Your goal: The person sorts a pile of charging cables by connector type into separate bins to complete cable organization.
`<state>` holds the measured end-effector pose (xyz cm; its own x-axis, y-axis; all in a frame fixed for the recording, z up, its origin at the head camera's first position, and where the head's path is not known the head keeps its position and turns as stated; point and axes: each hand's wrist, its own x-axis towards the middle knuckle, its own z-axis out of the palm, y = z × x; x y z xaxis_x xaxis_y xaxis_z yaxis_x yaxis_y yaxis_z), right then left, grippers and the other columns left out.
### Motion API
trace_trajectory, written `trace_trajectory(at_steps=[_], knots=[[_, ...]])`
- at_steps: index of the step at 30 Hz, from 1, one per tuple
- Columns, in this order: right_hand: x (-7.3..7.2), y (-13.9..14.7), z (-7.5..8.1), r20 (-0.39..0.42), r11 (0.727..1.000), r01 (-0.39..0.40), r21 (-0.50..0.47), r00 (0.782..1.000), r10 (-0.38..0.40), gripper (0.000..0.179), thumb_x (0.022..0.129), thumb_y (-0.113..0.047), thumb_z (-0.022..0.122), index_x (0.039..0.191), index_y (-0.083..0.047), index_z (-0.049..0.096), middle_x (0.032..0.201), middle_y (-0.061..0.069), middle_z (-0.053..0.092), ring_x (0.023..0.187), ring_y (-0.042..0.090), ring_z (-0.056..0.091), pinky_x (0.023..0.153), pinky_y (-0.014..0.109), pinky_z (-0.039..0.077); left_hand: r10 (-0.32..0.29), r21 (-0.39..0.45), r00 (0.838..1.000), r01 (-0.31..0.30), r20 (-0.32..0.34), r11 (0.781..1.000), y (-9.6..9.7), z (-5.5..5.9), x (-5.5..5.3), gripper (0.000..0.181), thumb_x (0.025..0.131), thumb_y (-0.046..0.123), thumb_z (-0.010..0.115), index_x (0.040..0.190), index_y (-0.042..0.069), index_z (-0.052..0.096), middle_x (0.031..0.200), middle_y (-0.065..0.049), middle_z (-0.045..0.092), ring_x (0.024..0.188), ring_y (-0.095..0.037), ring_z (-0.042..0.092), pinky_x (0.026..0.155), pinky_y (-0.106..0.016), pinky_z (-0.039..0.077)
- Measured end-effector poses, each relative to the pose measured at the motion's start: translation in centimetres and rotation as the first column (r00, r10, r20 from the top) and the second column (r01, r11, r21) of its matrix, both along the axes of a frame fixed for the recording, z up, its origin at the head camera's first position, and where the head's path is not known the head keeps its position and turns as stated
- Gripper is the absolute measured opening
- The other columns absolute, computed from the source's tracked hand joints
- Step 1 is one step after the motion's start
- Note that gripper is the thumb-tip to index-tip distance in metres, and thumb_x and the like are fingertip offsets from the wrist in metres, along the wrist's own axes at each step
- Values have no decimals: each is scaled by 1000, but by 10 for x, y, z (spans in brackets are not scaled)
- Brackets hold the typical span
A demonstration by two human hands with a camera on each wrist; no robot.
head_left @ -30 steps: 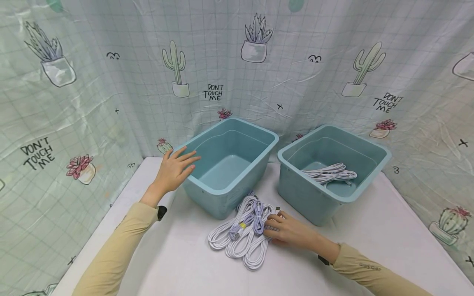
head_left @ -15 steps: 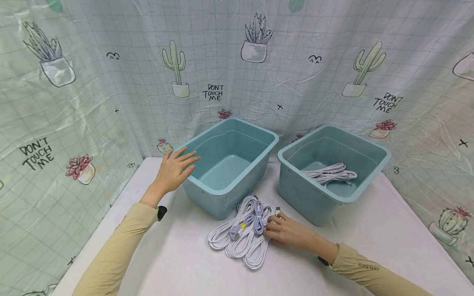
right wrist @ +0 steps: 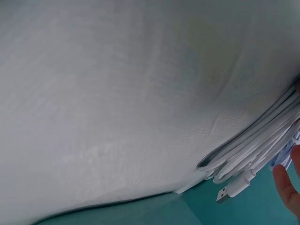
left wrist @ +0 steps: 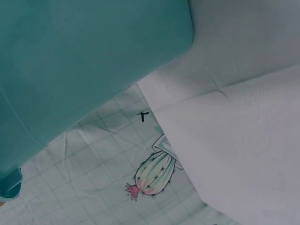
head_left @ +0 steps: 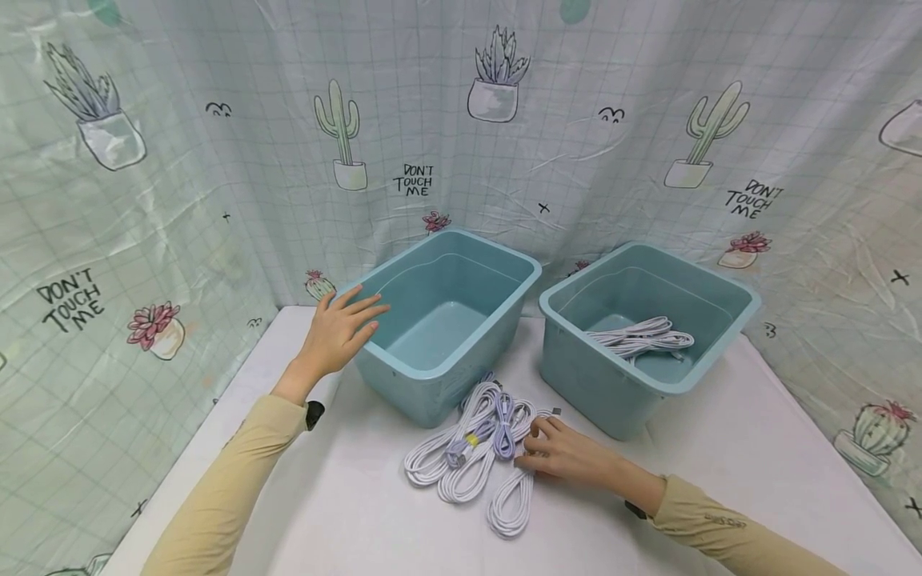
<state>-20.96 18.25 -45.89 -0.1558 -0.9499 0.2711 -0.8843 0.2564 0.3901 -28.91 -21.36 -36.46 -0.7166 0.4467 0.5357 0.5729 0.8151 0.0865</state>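
My left hand (head_left: 334,330) lies at the left rim of a blue-green bin (head_left: 425,374), fingers spread and straight. On the table my right hand (head_left: 572,458) pinches a coiled white USB cable (head_left: 510,510) between curled fingers and thumb. That cable's loop points toward me, and its plug (right wrist: 236,186) shows in the right wrist view. Beside it lie several more white coiled cables (head_left: 432,460). A small lilac coiled cable (head_left: 504,428) is on top of them, and another lilac cable (head_left: 461,450) has a yellow tag. Part of the held coil is hidden behind my fingers.
A second blue-green bin (head_left: 591,392) stands to the right, with white coiled cables (head_left: 644,336) inside. Both bins stand at the back of the white table (head_left: 360,520), against a cactus-print curtain (head_left: 446,120).
My right hand has drawn the white USB cable slightly right and toward me, apart from the pile. Its plug now sticks out farther right. My left hand has not moved.
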Motion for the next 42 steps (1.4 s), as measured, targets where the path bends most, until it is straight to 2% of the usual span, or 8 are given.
trace_trajectory(at_steps=[7, 14, 16, 22, 26, 32, 38, 42], knots=[[-1, 1, 2, 9, 1000, -8, 9, 1000, 8, 25, 76, -28, 66, 99, -27, 59, 92, -8, 53, 90, 16, 48, 74, 32, 41, 0, 1, 1000, 0, -8, 1000, -1, 0, 0, 43, 94, 43, 33, 122, 20, 57, 129, -8, 53, 129, -34, 34, 104, -60, 16], [-1, -1, 7, 11, 997, -28, 66, 1000, 27, 21, 79, -30, 62, 100, -25, 59, 101, -10, 60, 100, 15, 51, 77, 31, 42, 6, 3, 1000, -6, 0, 1000, 1, 2, 1, 33, 90, 28, 48, 121, 19, 57, 129, -8, 53, 129, -35, 34, 104, -60, 16], [-1, -2, 7, -2, 997, -42, 64, 999, 42, 19, 80, -31, 61, 97, -25, 59, 100, -10, 61, 100, 15, 52, 77, 31, 42, 6, -1, 1000, -6, -1, 1000, 1, 2, 1, 34, 91, 29, 47, 121, 19, 57, 129, -8, 53, 129, -35, 34, 104, -60, 16], [0, -4, 11, -14, 996, -46, 71, 999, 47, 16, 79, -31, 62, 93, -27, 57, 96, -13, 60, 94, 16, 49, 72, 30, 39, 4, -10, 1000, -4, -2, 1000, 1, 3, 1, 44, 95, 44, 31, 122, 19, 57, 129, -8, 53, 129, -35, 34, 104, -60, 17], [3, -6, 15, -2, 996, -43, 80, 999, 44, 19, 77, -30, 65, 94, -28, 56, 93, -12, 59, 91, 16, 46, 69, 29, 38, 7, -9, 1000, -7, 1, 1000, 1, 2, 1, 45, 95, 45, 30, 122, 20, 57, 129, -8, 52, 129, -35, 34, 104, -60, 16], [4, -6, 23, -3, 997, -22, 72, 1000, 23, 24, 74, -27, 69, 93, -28, 54, 90, -12, 57, 86, 16, 45, 67, 29, 39, 8, -1, 1000, -8, 6, 1000, 0, 2, 1, 44, 95, 44, 32, 122, 20, 57, 129, -8, 52, 129, -34, 34, 105, -60, 16], [-3, -3, 43, -97, 998, 46, 47, 994, -42, 37, 67, -28, 76, 96, -30, 53, 93, -9, 52, 87, 17, 45, 69, 31, 40, 7, -6, 1000, -7, -3, 1000, 0, 2, 1, 34, 92, 31, 45, 121, 19, 57, 129, -8, 53, 129, -35, 34, 104, -60, 16], [-6, -1, 51, -113, 996, 69, 50, 992, -63, 39, 66, -30, 77, 96, -30, 53, 95, -9, 53, 91, 18, 47, 71, 33, 41, 8, -11, 1000, -8, -1, 1000, 0, 1, 1, 37, 93, 36, 40, 122, 19, 57, 130, -8, 52, 129, -35, 34, 104, -60, 16]])
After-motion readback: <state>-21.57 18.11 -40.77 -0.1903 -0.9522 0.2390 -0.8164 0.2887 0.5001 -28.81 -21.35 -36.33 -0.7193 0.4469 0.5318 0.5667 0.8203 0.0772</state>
